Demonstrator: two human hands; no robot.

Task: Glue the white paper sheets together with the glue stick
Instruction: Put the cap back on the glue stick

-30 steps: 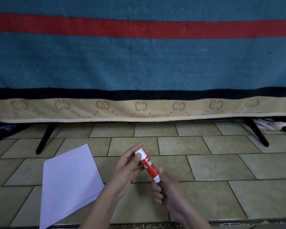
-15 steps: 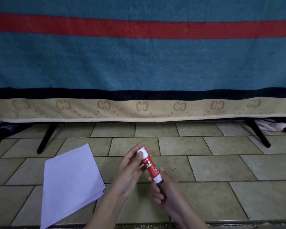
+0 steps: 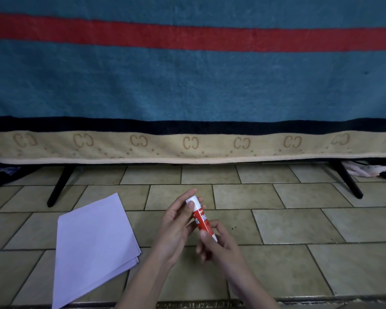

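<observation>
A red glue stick (image 3: 202, 220) with a white cap is held tilted above the tiled floor, cap end pointing up and away. My left hand (image 3: 176, 228) pinches the white cap between thumb and fingers. My right hand (image 3: 218, 247) grips the stick's lower end. The cap is on. A small stack of white paper sheets (image 3: 91, 246) lies flat on the floor to the left of my hands, its edges slightly fanned at the right corner.
A blue blanket (image 3: 187, 85) with a red stripe and beige border hangs over a frame ahead. Two black slanted legs (image 3: 59, 186) (image 3: 348, 181) stand on the tiled floor (image 3: 299, 230). Cloth bundles lie at far left and far right.
Both hands have kept the glue stick. It has turned a little more upright, and the left thumb has settled on the cap.
</observation>
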